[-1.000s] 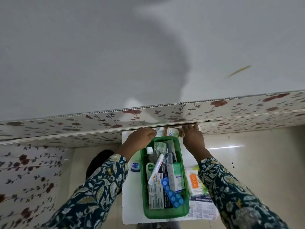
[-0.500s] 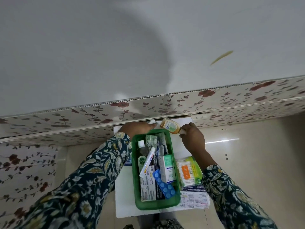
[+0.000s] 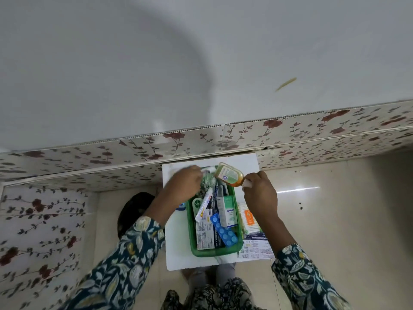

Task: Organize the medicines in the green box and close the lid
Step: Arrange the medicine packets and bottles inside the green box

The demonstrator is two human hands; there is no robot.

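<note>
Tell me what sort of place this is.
Probably a room in a home: glossy beige floor tiles, floral-patterned wall panels below a plain grey wall, and a green plastic box of household medicines on a white board on the floor.

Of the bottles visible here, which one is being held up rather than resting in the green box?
The amber bottle, held by its white cap in the right hand; the white Dettol bottle lies inside the green box.

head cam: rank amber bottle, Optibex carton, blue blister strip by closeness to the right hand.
1. amber bottle: held by its cap end in the right hand, above the green box's far end.
2. Optibex carton: inside the box, right side.
3. blue blister strip: near end of the box.
</note>
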